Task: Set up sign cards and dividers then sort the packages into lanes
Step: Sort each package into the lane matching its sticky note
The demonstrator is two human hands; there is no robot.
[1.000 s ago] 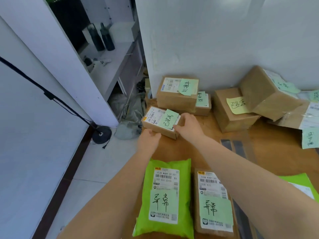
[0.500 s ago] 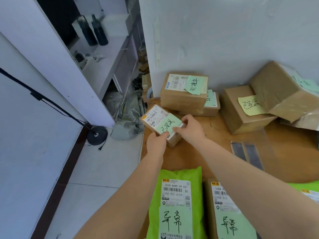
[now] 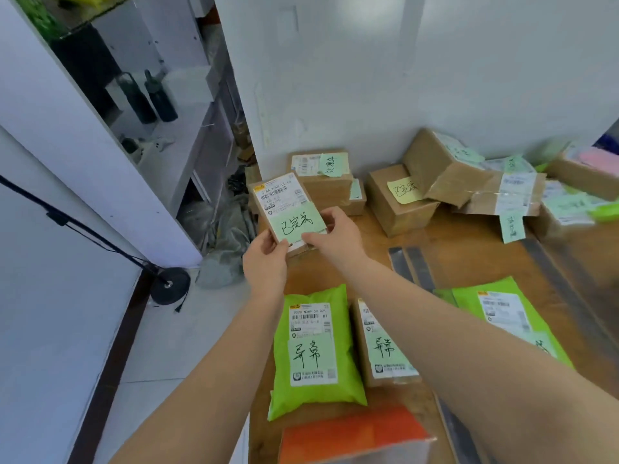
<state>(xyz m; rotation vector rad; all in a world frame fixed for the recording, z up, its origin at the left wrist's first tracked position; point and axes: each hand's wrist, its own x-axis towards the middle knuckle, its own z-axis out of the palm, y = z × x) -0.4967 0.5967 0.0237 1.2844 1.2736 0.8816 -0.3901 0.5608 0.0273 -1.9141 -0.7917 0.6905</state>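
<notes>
Small box [image 3: 284,209] raised, centre frame, label tilted up for reading | left hand [image 3: 266,262] grip pinched near corner; right hand [image 3: 335,234] grip clasped right edge | green mailer [image 3: 315,349] flat on desk [image 3: 469,262], lower centre, apparently sorted.

Green mailer [image 3: 315,349]: shipping label, "59 021", "B1"; pale green note handwritten 异常. Flat parcel [image 3: 385,346] just right of mailer: note 异常. Small box [image 3: 288,209] beyond mailer: note 已完成. Other labels illegible.

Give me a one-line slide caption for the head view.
Both hands, left and right, hold a small box with a green note above the wooden table.
</notes>
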